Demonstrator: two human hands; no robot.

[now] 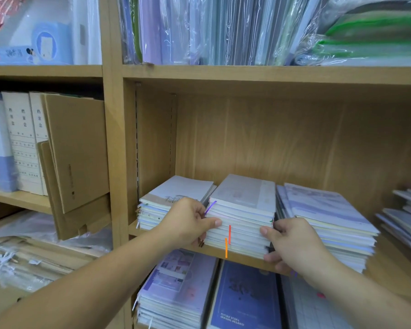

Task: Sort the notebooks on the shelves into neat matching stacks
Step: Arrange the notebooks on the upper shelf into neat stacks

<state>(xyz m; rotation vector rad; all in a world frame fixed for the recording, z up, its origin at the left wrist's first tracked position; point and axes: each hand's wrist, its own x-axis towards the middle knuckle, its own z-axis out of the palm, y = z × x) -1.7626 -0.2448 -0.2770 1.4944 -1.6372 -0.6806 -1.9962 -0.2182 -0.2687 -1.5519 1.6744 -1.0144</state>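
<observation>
Bare forearms [86, 279], bare left hand [188, 219], bare right hand [292, 243]

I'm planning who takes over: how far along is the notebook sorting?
Maybe halfway. The left stack looks piled already. The left hand and right hand grip the middle stack by its sides, seemingly squaring it. The right stack is stepped and the far-right pile splayed, so those remain.

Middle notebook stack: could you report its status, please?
Left hand and right hand grip middle stack by its sides. Stack on shelf. Left stack, right stack crowd it.
</observation>
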